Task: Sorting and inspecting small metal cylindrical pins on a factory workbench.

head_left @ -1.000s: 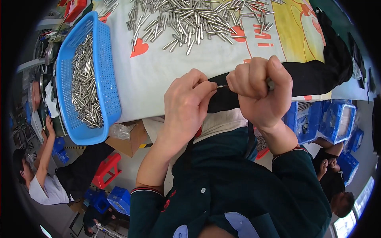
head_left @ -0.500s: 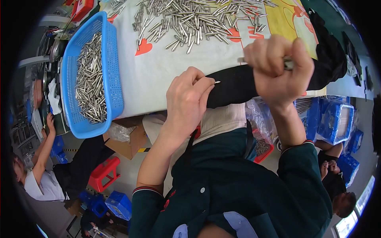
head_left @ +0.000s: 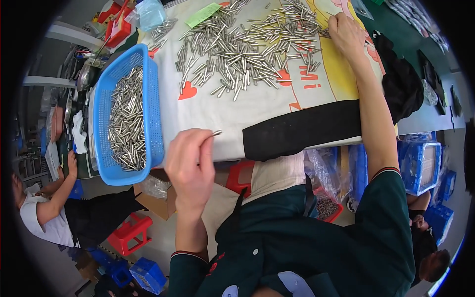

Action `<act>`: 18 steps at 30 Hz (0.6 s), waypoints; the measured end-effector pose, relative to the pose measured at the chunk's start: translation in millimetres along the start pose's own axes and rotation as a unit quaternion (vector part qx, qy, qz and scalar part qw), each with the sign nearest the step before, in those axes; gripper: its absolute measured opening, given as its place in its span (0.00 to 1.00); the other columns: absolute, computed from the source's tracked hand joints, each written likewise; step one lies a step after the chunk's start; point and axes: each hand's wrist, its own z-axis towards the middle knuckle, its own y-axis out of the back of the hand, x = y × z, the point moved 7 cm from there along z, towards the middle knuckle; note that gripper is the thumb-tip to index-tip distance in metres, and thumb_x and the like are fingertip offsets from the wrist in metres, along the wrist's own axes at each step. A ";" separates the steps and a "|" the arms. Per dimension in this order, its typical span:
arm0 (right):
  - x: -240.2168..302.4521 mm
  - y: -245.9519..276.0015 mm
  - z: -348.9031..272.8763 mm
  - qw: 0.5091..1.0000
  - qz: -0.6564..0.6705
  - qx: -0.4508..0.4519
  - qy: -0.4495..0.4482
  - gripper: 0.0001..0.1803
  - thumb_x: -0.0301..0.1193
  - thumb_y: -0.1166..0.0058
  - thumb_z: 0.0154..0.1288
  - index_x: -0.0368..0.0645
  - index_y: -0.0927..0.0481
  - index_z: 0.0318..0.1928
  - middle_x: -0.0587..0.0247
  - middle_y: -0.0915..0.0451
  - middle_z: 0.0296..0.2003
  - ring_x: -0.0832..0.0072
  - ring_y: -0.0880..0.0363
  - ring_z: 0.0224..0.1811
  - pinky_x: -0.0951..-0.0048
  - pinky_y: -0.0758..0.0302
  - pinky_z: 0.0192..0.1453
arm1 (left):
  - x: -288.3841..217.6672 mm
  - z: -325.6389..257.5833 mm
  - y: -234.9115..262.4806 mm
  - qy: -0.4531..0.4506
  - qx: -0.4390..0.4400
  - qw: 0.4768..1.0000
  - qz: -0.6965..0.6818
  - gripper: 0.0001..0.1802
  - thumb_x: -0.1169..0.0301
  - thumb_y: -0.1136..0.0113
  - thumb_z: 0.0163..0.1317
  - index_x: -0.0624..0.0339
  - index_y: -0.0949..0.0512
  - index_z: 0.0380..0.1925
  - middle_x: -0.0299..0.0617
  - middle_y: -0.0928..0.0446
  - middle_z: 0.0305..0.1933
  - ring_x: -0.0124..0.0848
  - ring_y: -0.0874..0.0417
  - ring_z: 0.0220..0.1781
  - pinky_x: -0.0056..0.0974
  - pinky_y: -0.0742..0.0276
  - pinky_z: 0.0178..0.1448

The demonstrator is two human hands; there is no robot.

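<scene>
My left hand [head_left: 190,161] is closed in a pinch on a small silver metal pin [head_left: 216,132], whose tip sticks out past the fingertips. It hovers at the table's near edge, between the blue basket and the black cloth. My right hand [head_left: 347,34] reaches to the far right of the table, fingers curled down at the right end of a loose heap of metal pins [head_left: 242,64]. What those fingers hold is hidden. A black cloth sleeve [head_left: 302,129] lies along the near edge, under my right forearm.
A blue perforated basket [head_left: 154,114] full of similar pins stands at the left. A green paper slip [head_left: 203,15] lies on the heap's far side. Dark crumpled cloth [head_left: 403,84] is at the right edge. A co-worker [head_left: 49,208] works at left; red stools [head_left: 129,233] stand below.
My right hand has moved from above the black cloth to the far right of the heap. My left hand, with a pin, has moved left and nearer, away from the cloth. The view has shifted.
</scene>
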 end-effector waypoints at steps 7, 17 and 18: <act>23.0 19.9 -13.0 0.995 0.002 0.005 0.102 0.10 0.35 0.51 0.58 0.43 0.21 0.32 0.55 0.21 0.38 0.58 0.25 0.45 0.55 0.29 0.45 | 79.6 8.5 97.0 0.116 -0.097 0.964 0.218 0.04 0.79 0.43 0.59 0.69 0.23 0.34 0.44 0.23 0.31 0.33 0.24 0.31 0.35 0.28 0.37; 68.9 61.4 -74.0 0.950 0.163 0.258 0.071 0.11 0.34 0.44 0.51 0.36 0.21 0.25 0.51 0.21 0.22 0.57 0.21 0.28 0.60 0.26 0.37 | 58.1 22.5 90.8 0.030 -0.155 0.966 0.207 0.09 0.81 0.42 0.56 0.68 0.22 0.38 0.48 0.23 0.41 0.38 0.22 0.42 0.37 0.27 0.47; 70.3 57.6 -74.0 0.949 0.164 0.258 0.072 0.11 0.34 0.44 0.51 0.36 0.21 0.25 0.51 0.21 0.22 0.57 0.21 0.28 0.60 0.26 0.37 | 44.4 26.1 75.5 0.013 -0.134 0.972 0.195 0.07 0.81 0.42 0.57 0.69 0.23 0.37 0.45 0.23 0.40 0.36 0.22 0.42 0.36 0.28 0.49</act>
